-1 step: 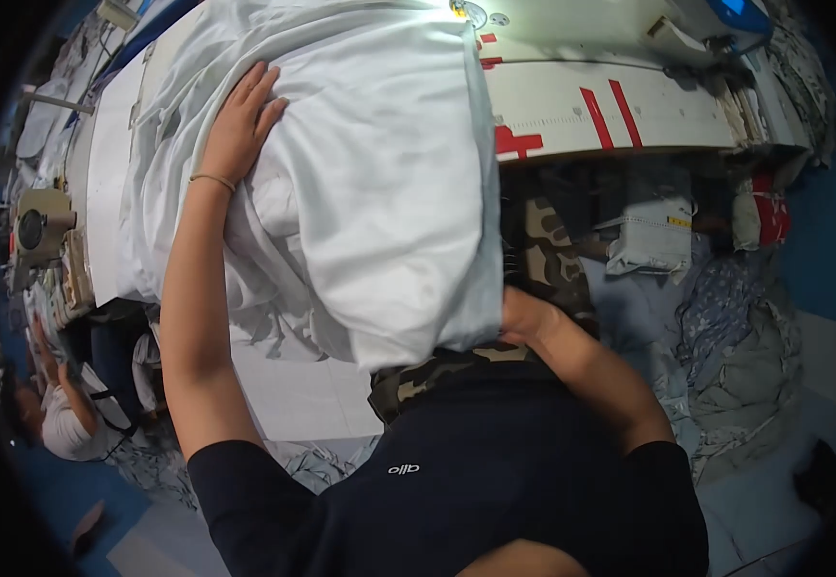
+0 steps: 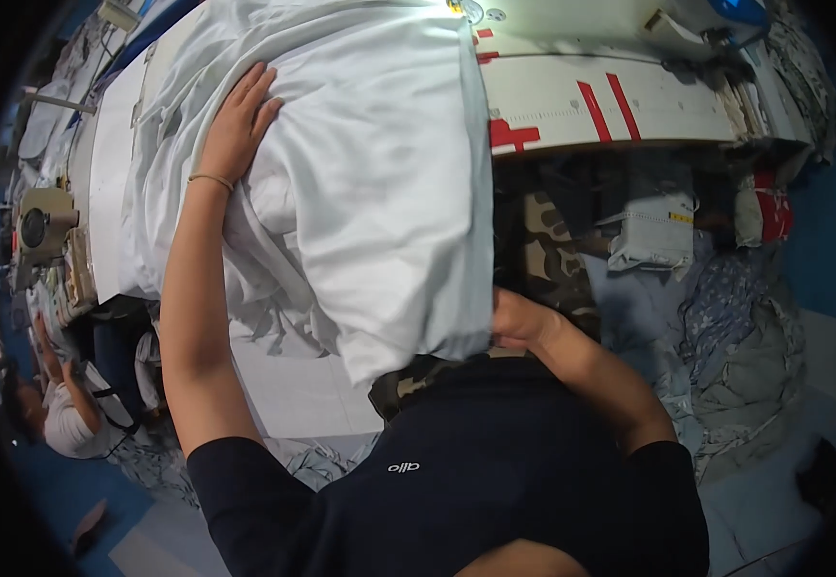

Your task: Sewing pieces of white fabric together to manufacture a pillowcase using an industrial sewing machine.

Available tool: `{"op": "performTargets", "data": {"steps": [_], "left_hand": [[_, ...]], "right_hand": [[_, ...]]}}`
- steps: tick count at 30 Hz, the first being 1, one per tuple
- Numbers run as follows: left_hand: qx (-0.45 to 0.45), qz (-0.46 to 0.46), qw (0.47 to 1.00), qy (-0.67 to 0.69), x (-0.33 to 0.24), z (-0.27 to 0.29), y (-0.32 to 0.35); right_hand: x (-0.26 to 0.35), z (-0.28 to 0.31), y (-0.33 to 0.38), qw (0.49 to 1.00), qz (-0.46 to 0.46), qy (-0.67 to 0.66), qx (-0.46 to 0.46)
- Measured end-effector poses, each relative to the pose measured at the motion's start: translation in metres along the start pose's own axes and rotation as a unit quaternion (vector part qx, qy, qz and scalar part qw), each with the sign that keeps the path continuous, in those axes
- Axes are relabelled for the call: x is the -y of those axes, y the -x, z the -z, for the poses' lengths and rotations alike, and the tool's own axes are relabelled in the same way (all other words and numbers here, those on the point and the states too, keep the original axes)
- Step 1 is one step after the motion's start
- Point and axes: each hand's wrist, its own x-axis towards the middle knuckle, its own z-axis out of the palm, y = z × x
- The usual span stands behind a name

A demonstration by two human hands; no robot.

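Note:
A large white cloth (image 2: 379, 183) is draped over a white sewing-machine table (image 2: 562, 96) and hangs over its near edge toward my lap. My left hand (image 2: 240, 120) lies flat on the cloth's upper left part, fingers stretched out. Folds bunch up beside and below that wrist. At the lower right corner of the cloth, my right hand (image 2: 519, 319) pinches its right edge; some fingertips are hidden by the fabric. The edge runs from there up to the lit machine needle area (image 2: 458, 8) at the top.
Red tape strips (image 2: 596, 111) mark the tabletop on the right. Below it lie a wrapped white package (image 2: 653, 231) and heaped grey fabric (image 2: 749, 375). A beige machine part (image 2: 45, 226) stands at far left, near another person (image 2: 72, 423) in a white top.
My right hand has shifted slightly left with the cloth's edge. The cloth's lower hem has swung a little left. My left hand stays nearly in place.

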Motion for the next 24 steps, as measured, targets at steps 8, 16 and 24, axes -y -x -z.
{"op": "performTargets", "data": {"steps": [8,16,24], "left_hand": [[-0.163,0.042,0.982,0.089,-0.137,0.042,0.038],[-0.024,0.197,0.969,0.15,-0.253,-0.044,0.161],[0.018,0.37,0.816,0.443,-0.25,-0.035,0.188]], "right_hand": [[-0.011,-0.02,0.021,0.998,0.033,0.03,0.036],[0.002,0.016,-0.01,0.886,0.175,0.159,-0.398],[-0.005,0.005,0.017,0.961,0.093,0.088,-0.243]]}}
